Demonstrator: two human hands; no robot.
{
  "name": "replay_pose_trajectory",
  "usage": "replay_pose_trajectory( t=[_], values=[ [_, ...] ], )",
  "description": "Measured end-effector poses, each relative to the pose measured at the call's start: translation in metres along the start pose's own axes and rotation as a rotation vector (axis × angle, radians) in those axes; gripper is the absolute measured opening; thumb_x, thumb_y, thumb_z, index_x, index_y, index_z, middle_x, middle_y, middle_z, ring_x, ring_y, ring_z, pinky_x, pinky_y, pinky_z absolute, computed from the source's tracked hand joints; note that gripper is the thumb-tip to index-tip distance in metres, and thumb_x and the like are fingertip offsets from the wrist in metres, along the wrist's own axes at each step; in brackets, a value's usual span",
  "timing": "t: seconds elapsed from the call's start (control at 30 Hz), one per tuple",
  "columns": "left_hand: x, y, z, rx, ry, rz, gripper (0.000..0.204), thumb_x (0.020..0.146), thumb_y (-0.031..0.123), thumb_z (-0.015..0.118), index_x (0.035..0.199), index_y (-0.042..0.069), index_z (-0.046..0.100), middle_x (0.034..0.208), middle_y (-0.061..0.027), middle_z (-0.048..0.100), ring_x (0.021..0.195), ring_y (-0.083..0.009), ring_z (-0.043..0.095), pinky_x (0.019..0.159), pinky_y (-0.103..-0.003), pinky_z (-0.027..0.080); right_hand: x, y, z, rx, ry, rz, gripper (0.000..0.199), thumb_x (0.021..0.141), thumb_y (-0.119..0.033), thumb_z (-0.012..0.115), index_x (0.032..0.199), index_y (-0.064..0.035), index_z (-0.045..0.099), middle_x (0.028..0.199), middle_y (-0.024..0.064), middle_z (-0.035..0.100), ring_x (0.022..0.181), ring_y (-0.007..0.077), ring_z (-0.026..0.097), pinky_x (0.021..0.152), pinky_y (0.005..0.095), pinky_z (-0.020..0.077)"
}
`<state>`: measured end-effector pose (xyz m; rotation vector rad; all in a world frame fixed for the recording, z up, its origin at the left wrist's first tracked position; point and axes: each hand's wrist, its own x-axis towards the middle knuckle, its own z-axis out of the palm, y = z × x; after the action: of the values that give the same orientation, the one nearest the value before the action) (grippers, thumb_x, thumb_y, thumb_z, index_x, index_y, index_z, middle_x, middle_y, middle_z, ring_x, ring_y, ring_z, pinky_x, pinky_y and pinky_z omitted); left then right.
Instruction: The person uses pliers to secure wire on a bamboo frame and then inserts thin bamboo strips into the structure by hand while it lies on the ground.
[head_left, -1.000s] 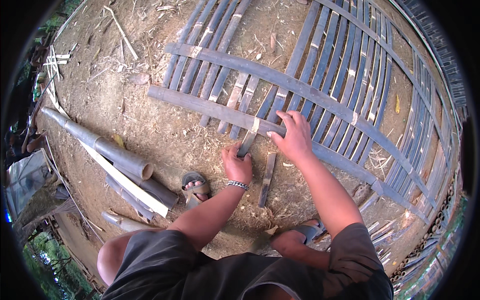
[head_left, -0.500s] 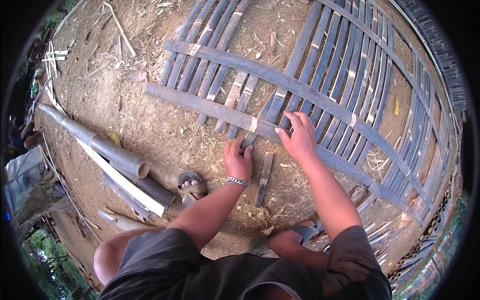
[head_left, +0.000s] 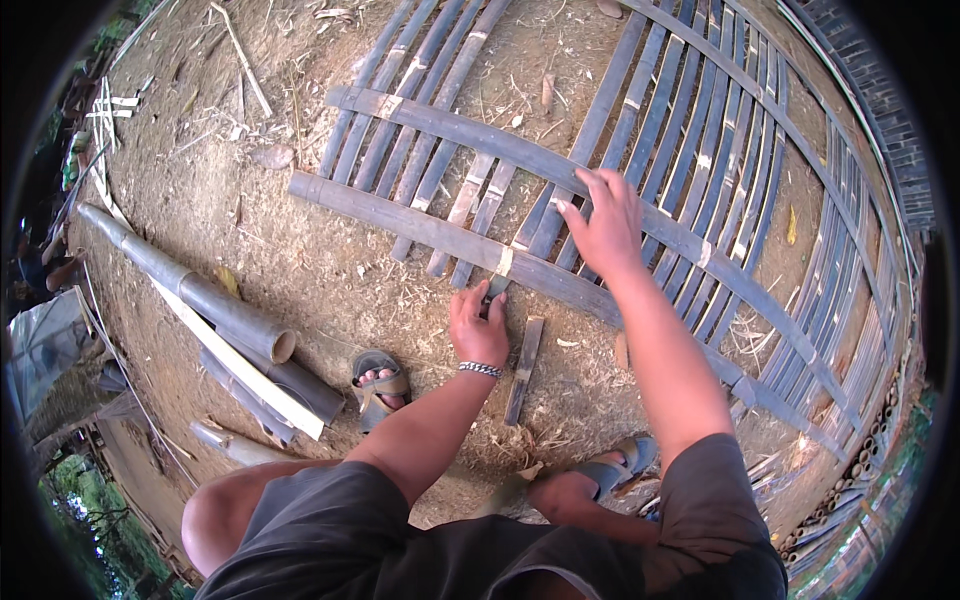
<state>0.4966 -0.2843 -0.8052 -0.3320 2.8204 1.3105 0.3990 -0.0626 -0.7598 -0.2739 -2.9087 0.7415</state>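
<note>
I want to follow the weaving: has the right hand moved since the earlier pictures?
Yes. The right hand has slid away from the person along the upright strips, off the near crosswise bamboo slat toward the farther one.

**One head-worn fisheye, looking straight down**

A single view, from a wide fisheye camera on the person's head. It faces steeply down and a little forward over bare dirt ground (head_left: 300,260). The person's own shorts, knee and both forearms enter from the lower edge, so the lens sits close above the body and near the hands. The left hand (head_left: 478,325) and right hand (head_left: 605,225) fall near the picture's middle, on the bamboo lattice (head_left: 640,170), which fills the upper right. Straight slats and the poles (head_left: 190,290) at left bend toward the round black rim. No second view shares the scene.
</note>
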Motion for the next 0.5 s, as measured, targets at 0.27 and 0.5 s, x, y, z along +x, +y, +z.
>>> replay_pose_trajectory(
  t=[0.27, 0.5],
  values=[
    [0.0, 0.004, 0.001, -0.028, 0.023, 0.02, 0.031, 0.083, 0.007, 0.082, 0.112, 0.003, 0.071, 0.095, -0.01, 0.061, 0.075, -0.0203, 0.06, 0.069, -0.034, 0.052, 0.076, -0.023, -0.024, -0.326, -0.41, -0.034, 0.07, 0.075, -0.054, 0.083, 0.13, -0.0135, 0.068, 0.145, 0.006, 0.051, 0.141, 0.0282, 0.037, 0.118, 0.0512, 0.0267],
    [-0.008, -0.003, 0.001, 0.07, 0.053, 0.093, 0.03, 0.083, 0.009, 0.082, 0.11, 0.003, 0.071, 0.092, -0.0108, 0.061, 0.08, -0.024, 0.059, 0.072, -0.037, 0.051, 0.088, -0.019, -0.023, -0.321, -0.485, -0.122, 0.069, 0.071, -0.05, 0.086, 0.127, -0.0129, 0.069, 0.14, 0.0055, 0.056, 0.144, 0.0288, 0.035, 0.12, 0.0527, 0.0218]
  ],
)
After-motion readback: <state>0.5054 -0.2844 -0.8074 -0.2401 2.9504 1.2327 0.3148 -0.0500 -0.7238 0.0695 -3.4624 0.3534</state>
